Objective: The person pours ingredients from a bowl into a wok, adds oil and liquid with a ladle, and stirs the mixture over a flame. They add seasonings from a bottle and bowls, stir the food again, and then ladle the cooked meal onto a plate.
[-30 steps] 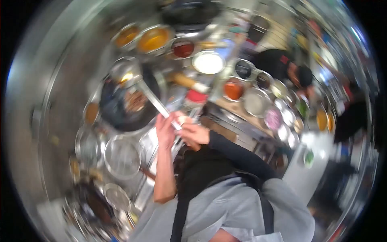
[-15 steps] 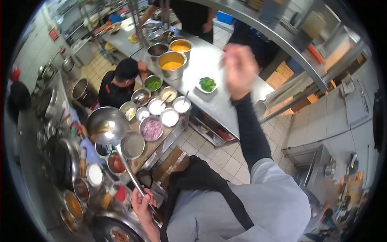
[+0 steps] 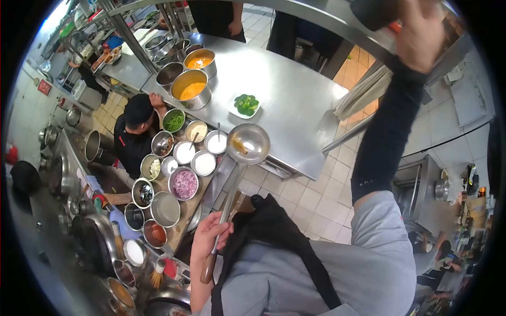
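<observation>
My left hand (image 3: 211, 231) is closed round the handle of a large steel ladle (image 3: 252, 141). The ladle's bowl, with a brown smear inside, is over the edge of the steel counter. My right hand (image 3: 421, 37) is raised to the shelf at the top right, with its fingers partly blurred. A dark bowl-like object (image 3: 373, 13) is at its fingertips, in front of the shelf rail, and appears gripped; the frame cuts it off. Below on the counter is a small white dish of green vegetables (image 3: 246, 105).
Two pots of orange liquid (image 3: 191, 90) stand on the steel counter (image 3: 295, 105). Several bowls, one holding chopped red onion (image 3: 183, 184), crowd the left worktop. A co-worker (image 3: 138, 126) leans beside them. A metal shelf rail (image 3: 311, 18) crosses overhead.
The ladle has swung right, from over the bowls to the counter edge. My right hand has gone up and right to the shelf, where the dark object now shows beside it.
</observation>
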Demonstrator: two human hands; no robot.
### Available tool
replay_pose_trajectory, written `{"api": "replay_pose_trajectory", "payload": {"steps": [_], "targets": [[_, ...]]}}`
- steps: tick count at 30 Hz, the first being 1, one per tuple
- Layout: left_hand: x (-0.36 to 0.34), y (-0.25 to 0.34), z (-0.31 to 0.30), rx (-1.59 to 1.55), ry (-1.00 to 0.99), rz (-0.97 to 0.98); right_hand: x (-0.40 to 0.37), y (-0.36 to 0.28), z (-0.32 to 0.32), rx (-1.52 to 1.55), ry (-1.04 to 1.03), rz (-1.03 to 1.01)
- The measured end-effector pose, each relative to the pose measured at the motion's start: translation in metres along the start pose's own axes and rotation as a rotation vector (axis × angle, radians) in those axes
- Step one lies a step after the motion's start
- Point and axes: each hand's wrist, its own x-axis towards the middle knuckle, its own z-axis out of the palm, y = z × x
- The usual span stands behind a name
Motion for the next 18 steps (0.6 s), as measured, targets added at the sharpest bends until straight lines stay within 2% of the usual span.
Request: {"api": "replay_pose_trajectory", "payload": {"steps": [1,3,4,7,9,10,12,14,15,18], "targets": [[0.007,0.002,0.001,0.046,0.002,-0.018,-0.013,-0.020,0.003,0.090,-0.042,-0.034],[0.017,0.008,0.001,0.104,-0.009,-0.052,-0.038,-0.031,-0.027,0.077,-0.091,0.229],[0.021,0.009,-0.001,0.135,-0.016,-0.069,-0.055,-0.034,-0.055,0.168,-0.085,0.518],[0.036,0.013,-0.005,0.212,-0.059,-0.100,-0.140,-0.048,-0.071,0.290,-0.442,0.790],[0.041,0.016,-0.007,0.248,-0.095,-0.115,-0.218,-0.047,-0.082,0.457,-0.519,1.186],[0.043,0.016,-0.008,0.265,-0.115,-0.120,-0.250,-0.047,-0.081,0.395,-0.572,1.333],[0.048,0.015,-0.009,0.316,-0.141,-0.141,-0.306,-0.039,-0.075,0.075,-0.828,1.294],[0.052,0.014,-0.008,0.382,-0.173,-0.148,-0.344,-0.030,-0.077,-0.259,-1.198,1.426],[0.054,0.012,-0.008,0.407,-0.180,-0.155,-0.355,-0.029,-0.078,-0.428,-1.352,1.397],[0.060,0.004,-0.010,0.458,-0.198,-0.172,-0.376,-0.030,-0.090,-0.589,-1.526,1.317]]}}
